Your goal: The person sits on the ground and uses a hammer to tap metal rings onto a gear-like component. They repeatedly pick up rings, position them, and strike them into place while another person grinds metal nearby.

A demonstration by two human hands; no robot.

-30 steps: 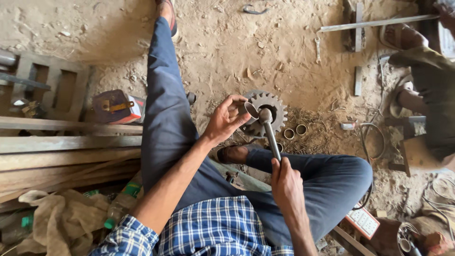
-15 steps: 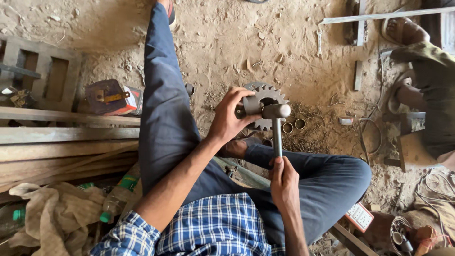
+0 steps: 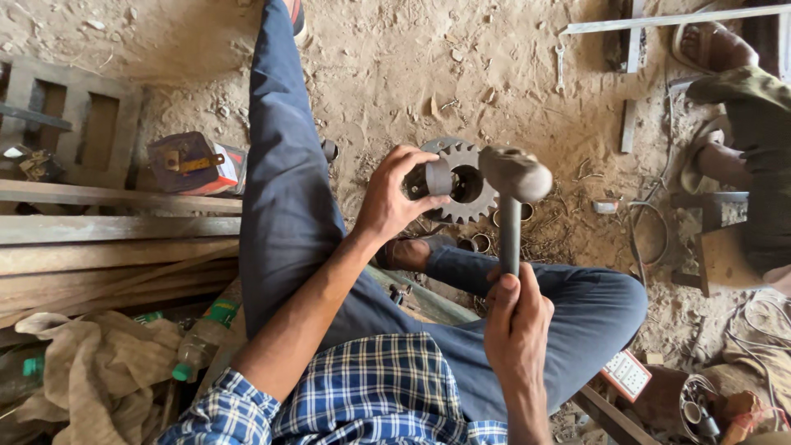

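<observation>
I sit on sandy ground with my legs in blue trousers spread out. My left hand (image 3: 394, 196) grips the rim of a steel toothed gear (image 3: 468, 183) and pinches a short grey cylinder (image 3: 438, 176) against its centre hole. My right hand (image 3: 517, 320) is closed round the lower end of a hammer handle (image 3: 509, 235). The grey hammer head (image 3: 516, 172) is raised upright, just right of the cylinder and over the gear's right side.
Metal rings (image 3: 480, 242) lie on the sand below the gear. Wooden planks (image 3: 115, 247) and a box-like tool (image 3: 196, 163) are at left. Cloth (image 3: 91, 371) and a plastic bottle (image 3: 202, 346) lie lower left. Another person's sandalled feet (image 3: 713, 49) are top right, beside metal bars (image 3: 676, 18).
The hammer has swung from a slant to upright, its head lifted closer to the camera. My left hand keeps its hold on the gear and the cylinder.
</observation>
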